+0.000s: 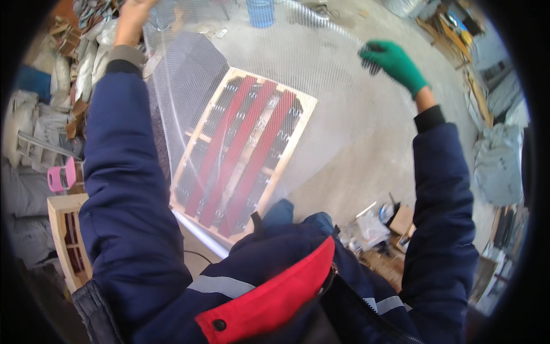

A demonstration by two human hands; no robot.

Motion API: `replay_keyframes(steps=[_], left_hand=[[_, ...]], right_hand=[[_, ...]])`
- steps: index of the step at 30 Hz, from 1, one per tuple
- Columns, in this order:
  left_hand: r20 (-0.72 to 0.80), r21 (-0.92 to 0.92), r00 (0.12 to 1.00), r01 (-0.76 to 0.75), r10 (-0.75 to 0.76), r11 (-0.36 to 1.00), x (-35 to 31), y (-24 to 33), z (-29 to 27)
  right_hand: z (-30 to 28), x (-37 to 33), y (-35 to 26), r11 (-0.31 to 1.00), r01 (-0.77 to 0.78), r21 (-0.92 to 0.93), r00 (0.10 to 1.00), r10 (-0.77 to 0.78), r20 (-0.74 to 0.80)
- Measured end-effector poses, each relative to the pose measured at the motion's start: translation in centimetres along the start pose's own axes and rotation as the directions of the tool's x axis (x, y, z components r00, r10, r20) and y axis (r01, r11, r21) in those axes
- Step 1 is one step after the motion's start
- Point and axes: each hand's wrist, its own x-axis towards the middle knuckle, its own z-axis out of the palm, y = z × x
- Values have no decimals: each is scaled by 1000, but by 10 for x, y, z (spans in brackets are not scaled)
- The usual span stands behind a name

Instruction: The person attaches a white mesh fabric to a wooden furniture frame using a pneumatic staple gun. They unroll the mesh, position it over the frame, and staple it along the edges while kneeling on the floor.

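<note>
A see-through sheet with a fine bubbled texture, like bubble wrap, is stretched up between my two raised arms. My bare left hand, partly cut off by the top edge, is closed at the sheet's left corner. On the far right, my right hand, in a green glove with dark fingertips, has its fingers curled around the sheet's other edge. Through the sheet I see a wooden frame with red webbing straps and wire springs. A dark grey panel lies against the frame's far left side.
White sacks pile up on the left, near a pink plastic seat and another wooden frame. A blue bucket stands far off. Scraps and plastic bags lie at right, before a grey covered bundle. A white tube is close to me.
</note>
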Motion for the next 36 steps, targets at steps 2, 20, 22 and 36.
replay_keyframes(steps=[2,20,22,36], left_hand=[[-5,-24,999,32,-32,999,17,-28,35],[269,75,744,617,-611,784,-113,-37,223],[231,58,676,708,-699,704,-173,31,205],[-673,-385,-737,285,-55,878,-640,563,416]], right_hand=[[12,47,30,992,-25,-123,1000,24,-5],[171,332,368,942,30,-334,889,127,440],[162,337,358,972,72,-222,818,70,571],[135,217,32,793,508,335,85,-434,897]])
